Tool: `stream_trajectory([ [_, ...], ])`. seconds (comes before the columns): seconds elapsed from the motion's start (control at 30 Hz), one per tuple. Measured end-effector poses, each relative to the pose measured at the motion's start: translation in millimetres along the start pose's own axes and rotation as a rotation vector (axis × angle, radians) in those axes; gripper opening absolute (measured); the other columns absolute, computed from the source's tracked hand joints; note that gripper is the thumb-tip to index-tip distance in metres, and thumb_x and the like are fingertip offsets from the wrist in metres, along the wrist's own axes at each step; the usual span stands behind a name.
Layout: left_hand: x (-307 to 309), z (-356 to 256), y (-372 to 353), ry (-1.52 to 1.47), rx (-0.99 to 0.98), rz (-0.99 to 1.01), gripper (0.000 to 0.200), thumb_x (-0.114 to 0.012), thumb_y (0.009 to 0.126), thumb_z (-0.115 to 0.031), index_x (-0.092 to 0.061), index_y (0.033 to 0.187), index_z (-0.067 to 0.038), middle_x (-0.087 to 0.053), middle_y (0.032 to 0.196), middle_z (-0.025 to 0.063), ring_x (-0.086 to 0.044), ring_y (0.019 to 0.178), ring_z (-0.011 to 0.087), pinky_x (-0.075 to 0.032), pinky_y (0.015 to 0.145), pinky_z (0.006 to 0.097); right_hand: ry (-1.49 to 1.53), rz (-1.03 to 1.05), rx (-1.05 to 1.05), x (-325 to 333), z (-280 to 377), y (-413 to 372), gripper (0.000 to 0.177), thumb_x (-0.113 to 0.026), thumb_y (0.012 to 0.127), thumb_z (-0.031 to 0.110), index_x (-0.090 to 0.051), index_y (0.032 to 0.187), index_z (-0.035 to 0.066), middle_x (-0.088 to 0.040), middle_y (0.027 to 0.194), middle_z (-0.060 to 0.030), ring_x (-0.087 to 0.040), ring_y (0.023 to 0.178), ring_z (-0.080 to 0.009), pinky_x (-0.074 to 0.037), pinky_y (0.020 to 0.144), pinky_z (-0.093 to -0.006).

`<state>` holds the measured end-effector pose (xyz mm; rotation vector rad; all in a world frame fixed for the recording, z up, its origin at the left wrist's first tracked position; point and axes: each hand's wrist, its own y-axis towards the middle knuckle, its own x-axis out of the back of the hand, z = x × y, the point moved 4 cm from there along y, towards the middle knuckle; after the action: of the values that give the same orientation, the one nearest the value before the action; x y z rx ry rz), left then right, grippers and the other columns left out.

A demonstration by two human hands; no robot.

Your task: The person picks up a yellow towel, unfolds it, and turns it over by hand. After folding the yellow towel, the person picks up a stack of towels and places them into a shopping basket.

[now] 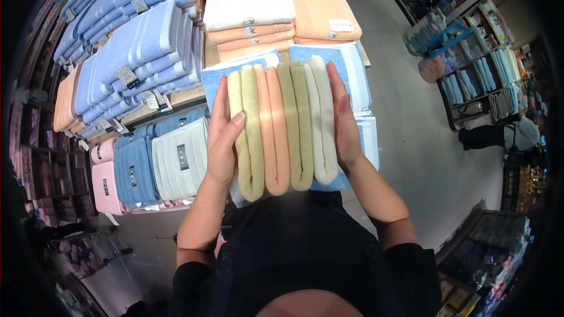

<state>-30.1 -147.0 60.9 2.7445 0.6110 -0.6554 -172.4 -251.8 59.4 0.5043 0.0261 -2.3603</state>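
Several folded towels stand on edge side by side between my palms: a pale yellow-green towel (249,141), a peach towel (274,141), an olive towel (298,135) and a white towel (323,129). My left hand (223,135) presses the left side of the row, its thumb over the yellow-green towel's edge. Flat against the white towel on the right lies my right hand (345,120), fingers pointing away from me. Blue towels with white bands (359,79) lie beneath and behind the row, partly covered by it.
Stacks of light blue towels (135,53) with tags fill the display's left. Peach towels (326,14) and a folded white towel (249,3) sit at the back. Rolled grey towels (179,152) are at front left. Across the tiled aisle (405,111) stand shelves (476,76) and another person (499,136).
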Motion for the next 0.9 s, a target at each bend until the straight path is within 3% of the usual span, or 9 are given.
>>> stream_trajectory([
  [0.03, 1, -1, 3, -0.008, 0.036, -0.01, 0.07, -0.051, 0.087, -0.017, -0.013, 0.143, -0.001, -0.027, 0.143, 0.0169, -0.031, 0.131, 0.0246, -0.026, 0.107, 0.0354, -0.011, -0.001, -0.035, -3, 7, 0, 0.081, -0.045, 0.092, 0.046, -0.005, 0.143, -0.002, -0.013, 0.148, -0.0159, -0.015, 0.137, -0.0252, -0.015, 0.111, -0.036],
  [0.13, 3, -3, 12, -0.037, 0.113, -0.04, 0.067, -0.055, 0.082, -0.004, -0.023, 0.141, -0.001, -0.034, 0.138, 0.0164, -0.037, 0.127, 0.0236, -0.029, 0.105, 0.035, -0.262, 0.069, -0.022, -7, 17, 9, 0.081, -0.055, 0.088, 0.042, -0.012, 0.144, 0.003, -0.019, 0.146, -0.0194, -0.019, 0.136, -0.0285, -0.017, 0.11, -0.0378],
  [0.2, 2, -3, 17, -0.065, 0.128, -0.063, 0.064, -0.055, 0.081, 0.0, -0.027, 0.139, 0.0, -0.038, 0.135, 0.0159, -0.039, 0.125, 0.0231, -0.031, 0.104, 0.0344, -0.595, 0.114, 0.115, -8, 25, 23, 0.078, -0.061, 0.082, 0.044, -0.026, 0.141, 0.007, -0.024, 0.143, -0.022, -0.022, 0.135, -0.0323, -0.019, 0.109, -0.0403],
  [0.33, -4, -7, 18, -0.013, 0.077, -0.127, 0.06, -0.048, 0.081, 0.004, -0.027, 0.138, 0.0, -0.036, 0.136, 0.016, -0.038, 0.125, 0.0217, -0.03, 0.104, 0.0334, -0.942, 0.194, 0.181, -24, 32, 49, 0.067, -0.064, 0.075, 0.053, -0.052, 0.127, 0.012, -0.033, 0.138, -0.0255, -0.027, 0.131, -0.0386, -0.022, 0.106, -0.0457],
  [0.43, -5, -13, 17, 0.174, -0.055, -0.135, 0.064, -0.04, 0.079, 0.008, -0.023, 0.139, 0.0, -0.032, 0.14, 0.0171, -0.036, 0.127, 0.0217, -0.027, 0.106, 0.0337, -1.115, 0.201, 0.239, -41, 35, 54, 0.057, -0.071, 0.074, 0.042, -0.059, 0.118, 0.009, -0.037, 0.137, -0.0243, -0.033, 0.13, -0.0366, -0.029, 0.104, -0.0413],
  [0.7, -7, -20, 15, 0.446, -0.328, -0.037, 0.071, -0.028, 0.073, 0.013, -0.015, 0.141, 0.0, -0.022, 0.146, 0.0211, -0.018, 0.138, 0.0274, -0.017, 0.11, 0.0367, -1.344, 0.145, 0.103, -50, 28, 53, 0.067, -0.065, 0.072, 0.054, -0.058, 0.117, 0.005, -0.038, 0.134, -0.0276, -0.034, 0.128, -0.0404, -0.028, 0.104, -0.0446],
  [0.9, -3, -20, 13, 0.33, -0.449, -0.096, 0.071, -0.032, 0.071, 0.013, -0.018, 0.14, 0.0, -0.025, 0.145, 0.0211, -0.021, 0.137, 0.028, -0.017, 0.11, 0.0376, -1.391, 0.126, 0.11, -48, 28, 52, 0.067, -0.063, 0.072, 0.055, -0.058, 0.115, 0.005, -0.037, 0.135, -0.0274, -0.034, 0.127, -0.0395, -0.025, 0.103, -0.0477],
])
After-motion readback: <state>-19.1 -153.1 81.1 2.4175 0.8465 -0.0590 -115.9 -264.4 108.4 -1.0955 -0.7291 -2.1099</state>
